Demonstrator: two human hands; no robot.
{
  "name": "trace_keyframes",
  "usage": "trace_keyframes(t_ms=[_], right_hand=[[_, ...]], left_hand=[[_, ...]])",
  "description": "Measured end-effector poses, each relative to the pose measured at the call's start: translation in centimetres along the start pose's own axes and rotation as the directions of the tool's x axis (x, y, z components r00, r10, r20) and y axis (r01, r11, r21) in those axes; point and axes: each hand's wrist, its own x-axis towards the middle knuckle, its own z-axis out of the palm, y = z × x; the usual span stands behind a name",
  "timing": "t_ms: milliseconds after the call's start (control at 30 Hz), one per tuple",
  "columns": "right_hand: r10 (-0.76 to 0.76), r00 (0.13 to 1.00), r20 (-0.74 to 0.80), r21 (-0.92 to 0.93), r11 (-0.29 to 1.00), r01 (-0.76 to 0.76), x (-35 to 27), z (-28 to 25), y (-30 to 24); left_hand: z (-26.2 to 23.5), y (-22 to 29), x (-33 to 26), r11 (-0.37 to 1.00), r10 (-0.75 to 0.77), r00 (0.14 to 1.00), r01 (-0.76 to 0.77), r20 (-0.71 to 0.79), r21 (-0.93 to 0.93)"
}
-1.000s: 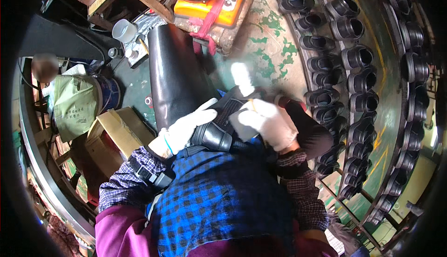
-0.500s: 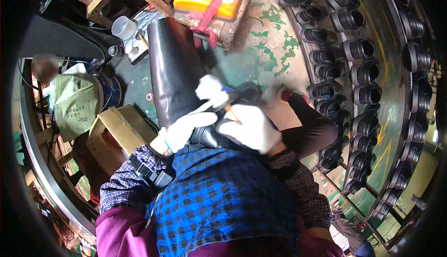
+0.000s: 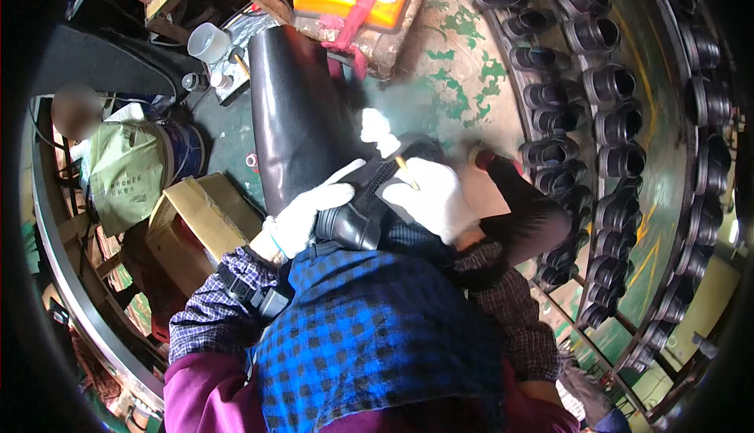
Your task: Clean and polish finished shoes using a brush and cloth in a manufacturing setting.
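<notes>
My left hand (image 3: 310,211), in a white glove, is closed around the heel end of a black shoe (image 3: 349,227) above my lap. The shoe lies aslant, with its ridged sole (image 3: 375,186) in sight. To its right, my white-gloved right hand (image 3: 434,197) pinches the thin wooden handle of a tool (image 3: 408,174). A bright white, fluffy-looking head (image 3: 379,130) at the tool's far end stands off beyond the shoe; glare hides its details. A shiny black leather-like cover (image 3: 292,111) stretches forward beyond my left hand.
Several black shoes line long racks (image 3: 577,111) on the right. An orange machine (image 3: 369,1) sits ahead. A translucent tub (image 3: 208,43) and small jars stand ahead on the left. An open cardboard box (image 3: 212,213) and a green bag (image 3: 126,174) are at my left.
The tool's white head has moved away from the shoe, forward and right. My right hand has shifted slightly right and forward. More of the shoe's heel and ridged sole now shows.
</notes>
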Motion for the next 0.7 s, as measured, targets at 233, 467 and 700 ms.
trace_keyframes(t_ms=[233,467,700], right_hand=[[-0.069,0.997,0.029,-0.432,0.899,0.074,0.3,2.2,-0.3],[0.32,0.847,-0.424,0.4,0.905,-0.142,-1.2,-6.4,3.0],[0.45,0.726,-0.52,0.732,0.673,0.107,-0.1,-8.2,0.3]], left_hand=[[-1.3,-0.9,0.6,0.985,0.13,0.99,-0.134,0.05,0.106],[0.5,-0.3,-1.0,0.959,0.208,0.966,-0.233,0.156,0.164],[0.0,0.0,-1.7,0.818,0.295,0.888,-0.425,0.353,0.386]])
